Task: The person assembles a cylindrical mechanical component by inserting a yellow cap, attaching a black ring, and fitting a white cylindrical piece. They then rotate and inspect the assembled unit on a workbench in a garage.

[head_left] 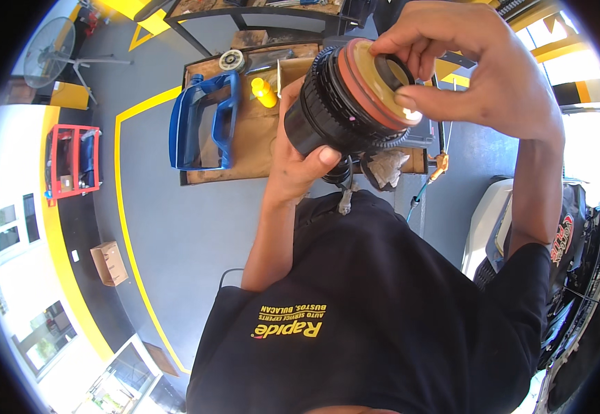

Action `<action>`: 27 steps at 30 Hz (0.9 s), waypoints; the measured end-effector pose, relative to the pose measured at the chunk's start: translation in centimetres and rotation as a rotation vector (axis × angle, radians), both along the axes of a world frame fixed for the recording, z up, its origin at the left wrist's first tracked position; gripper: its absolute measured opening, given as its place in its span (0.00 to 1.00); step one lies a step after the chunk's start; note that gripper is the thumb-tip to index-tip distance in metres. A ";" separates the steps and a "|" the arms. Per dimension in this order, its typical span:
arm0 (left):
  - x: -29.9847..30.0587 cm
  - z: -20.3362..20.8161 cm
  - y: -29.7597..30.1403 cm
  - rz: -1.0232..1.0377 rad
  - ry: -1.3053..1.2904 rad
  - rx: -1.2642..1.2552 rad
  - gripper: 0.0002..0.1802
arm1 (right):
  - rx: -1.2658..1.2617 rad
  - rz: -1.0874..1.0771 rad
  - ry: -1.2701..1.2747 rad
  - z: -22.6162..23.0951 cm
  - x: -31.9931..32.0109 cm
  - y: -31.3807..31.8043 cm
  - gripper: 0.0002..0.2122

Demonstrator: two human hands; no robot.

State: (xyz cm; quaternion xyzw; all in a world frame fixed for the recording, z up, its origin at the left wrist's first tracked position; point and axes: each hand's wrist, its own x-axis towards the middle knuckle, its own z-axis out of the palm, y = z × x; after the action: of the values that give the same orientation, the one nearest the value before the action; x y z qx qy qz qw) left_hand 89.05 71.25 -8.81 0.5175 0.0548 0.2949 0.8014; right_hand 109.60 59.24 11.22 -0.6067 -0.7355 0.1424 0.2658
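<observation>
Black cylinder [314, 114] is between your hands: left hand [292, 167] wraps its side; right hand [497, 76], half-open, spans the dark ring [395, 69], grip unclear. Probably you are working this ring; next move calls for steady left support.

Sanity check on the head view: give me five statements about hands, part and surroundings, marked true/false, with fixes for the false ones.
1. The left hand supports a black cylindrical part. True.
2. The right hand hangs down well away from the part. False: it is raised, with thumb and fingers at the part's reddish-rimmed end.
3. A blue container lies left of the yellow bottle. True.
4. The cardboard box sits on the work table. False: it is on the floor, off to the left.
5. A standing fan shows at upper left. True.
</observation>
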 end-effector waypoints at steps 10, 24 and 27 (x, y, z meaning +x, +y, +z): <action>-2.4 -2.8 2.8 -0.004 -0.057 -0.142 0.67 | -0.021 -0.109 0.082 -0.9 -2.6 4.7 0.19; -9.4 -5.1 9.7 0.244 -0.153 -0.257 0.56 | -0.271 -1.018 0.306 -33.0 -15.2 -6.6 0.16; -10.2 -6.4 9.4 0.129 -0.133 -0.265 0.53 | -0.200 -0.848 0.113 -35.3 -15.7 -5.8 0.25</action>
State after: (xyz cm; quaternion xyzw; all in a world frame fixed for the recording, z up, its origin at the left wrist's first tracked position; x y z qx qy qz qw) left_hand 78.87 80.67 -15.19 0.3820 0.0733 0.3696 0.8439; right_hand 93.91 53.43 -24.03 -0.8689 -0.3884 0.1244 0.2804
